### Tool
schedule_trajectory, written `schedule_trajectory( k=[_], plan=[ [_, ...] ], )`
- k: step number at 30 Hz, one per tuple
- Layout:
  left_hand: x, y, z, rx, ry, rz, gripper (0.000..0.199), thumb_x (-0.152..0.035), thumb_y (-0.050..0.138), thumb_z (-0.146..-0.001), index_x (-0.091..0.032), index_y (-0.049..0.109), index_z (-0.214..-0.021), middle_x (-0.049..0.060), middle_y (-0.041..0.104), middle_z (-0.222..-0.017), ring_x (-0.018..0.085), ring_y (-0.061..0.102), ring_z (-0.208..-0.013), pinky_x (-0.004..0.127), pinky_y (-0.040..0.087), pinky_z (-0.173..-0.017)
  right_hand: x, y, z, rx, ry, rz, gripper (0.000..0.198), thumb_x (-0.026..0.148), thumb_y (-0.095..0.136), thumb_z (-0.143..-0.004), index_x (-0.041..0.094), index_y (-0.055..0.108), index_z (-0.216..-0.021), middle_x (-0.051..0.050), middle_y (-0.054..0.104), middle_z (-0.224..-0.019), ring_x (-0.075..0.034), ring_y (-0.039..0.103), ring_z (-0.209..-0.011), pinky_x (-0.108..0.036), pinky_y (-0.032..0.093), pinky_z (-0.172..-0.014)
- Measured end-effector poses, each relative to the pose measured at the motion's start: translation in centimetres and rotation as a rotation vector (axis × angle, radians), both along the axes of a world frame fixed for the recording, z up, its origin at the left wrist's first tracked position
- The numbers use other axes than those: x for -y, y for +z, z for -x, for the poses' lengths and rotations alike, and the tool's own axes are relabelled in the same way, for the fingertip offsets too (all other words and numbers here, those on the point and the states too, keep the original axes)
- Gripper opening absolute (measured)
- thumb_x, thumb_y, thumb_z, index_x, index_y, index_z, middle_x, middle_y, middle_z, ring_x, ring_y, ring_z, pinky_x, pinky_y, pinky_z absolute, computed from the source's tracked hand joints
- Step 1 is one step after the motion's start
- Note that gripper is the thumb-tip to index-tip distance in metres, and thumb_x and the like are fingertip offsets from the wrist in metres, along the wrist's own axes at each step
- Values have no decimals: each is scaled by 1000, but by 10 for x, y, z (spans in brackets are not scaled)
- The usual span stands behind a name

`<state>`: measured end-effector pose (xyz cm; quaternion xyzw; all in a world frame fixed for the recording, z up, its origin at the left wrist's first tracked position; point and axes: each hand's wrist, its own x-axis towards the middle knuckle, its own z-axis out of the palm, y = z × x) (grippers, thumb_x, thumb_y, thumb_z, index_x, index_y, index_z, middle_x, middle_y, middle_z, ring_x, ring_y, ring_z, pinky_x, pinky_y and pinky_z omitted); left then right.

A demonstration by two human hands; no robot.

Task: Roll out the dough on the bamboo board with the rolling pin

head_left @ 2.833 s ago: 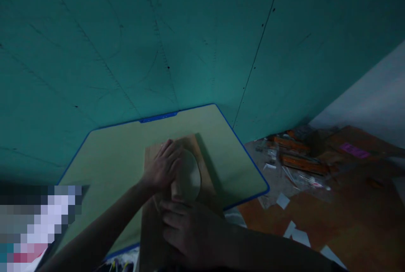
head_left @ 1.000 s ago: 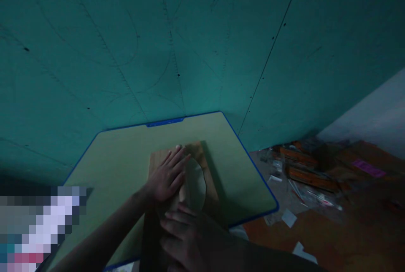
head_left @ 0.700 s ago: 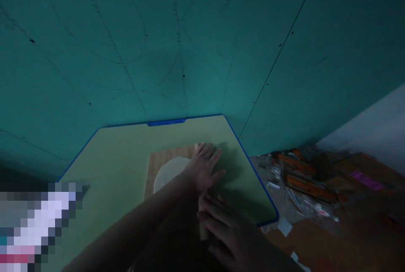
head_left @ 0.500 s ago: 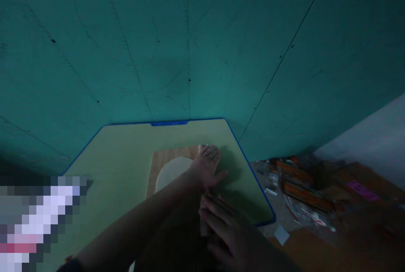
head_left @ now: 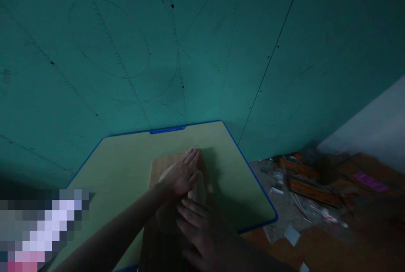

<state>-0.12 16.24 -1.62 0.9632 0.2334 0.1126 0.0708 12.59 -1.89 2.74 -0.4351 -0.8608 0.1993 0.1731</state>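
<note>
A wooden board (head_left: 155, 170) lies on the small pale table, with a pale, round, flat sheet that looks like dough (head_left: 199, 189) on top. My left hand (head_left: 181, 178) reaches over the sheet from the left, its fingers stretched out toward the board's far edge. Close below it is my right hand (head_left: 198, 225), fingers extended over the near right part of the sheet. Neither hand grips anything that I can see. My hands, forearm and deep shadow hide much of the sheet and the near part of the board.
The blue-rimmed table (head_left: 120, 162) stands against a green wall (head_left: 202, 52) marked with pencil lines. Orange-brown pieces and plastic wrap (head_left: 316, 192) litter the floor at right, near a cardboard box with a pink label (head_left: 370, 181). A pixelated patch covers the lower left.
My left hand has shifted left, from the board's far right edge onto the sheet. My right hand has also moved left, nearer the sheet. The view has tilted slightly.
</note>
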Motion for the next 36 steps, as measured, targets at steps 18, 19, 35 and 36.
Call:
schedule_trajectory(
  k=[18, 19, 35, 36],
  plan=[
    [-1, 12, 55, -9, -72, -44, 55, -34, 30, -105, -9, 37, -153, 22, 23, -165, 33, 17, -155, 59, 24, -122, -5, -5, 49, 21, -18, -210, 45, 40, 51, -100, 6, 62, -127, -17, 58, -143, -28, 39, -144, -41, 18, -127],
    [-2, 12, 56, -18, -76, -47, 56, -37, 31, -105, -10, 36, -154, 22, 22, -166, 34, 16, -155, 60, 23, -122, -5, -5, 51, 18, -40, -217, 49, 39, 52, -99, 4, 58, -133, -18, 55, -146, -28, 38, -145, -41, 19, -127],
    [46, 32, -70, -2, -190, -16, 34, -38, 48, -100, -20, 74, -111, 10, 70, -125, 35, 48, -139, 63, 23, -120, 52, -31, -41, 88, -188, -7, 61, 41, 50, -102, 9, 39, -153, -18, 32, -163, -31, 25, -153, -54, 31, -122],
    [45, 32, -63, -2, -179, -16, 34, -37, 47, -100, -20, 76, -107, 10, 70, -123, 35, 48, -138, 63, 23, -120, 51, -29, -36, 76, -188, -12, 62, 42, 52, -101, 10, 41, -153, -18, 30, -164, -31, 24, -153, -53, 30, -122]
  ],
)
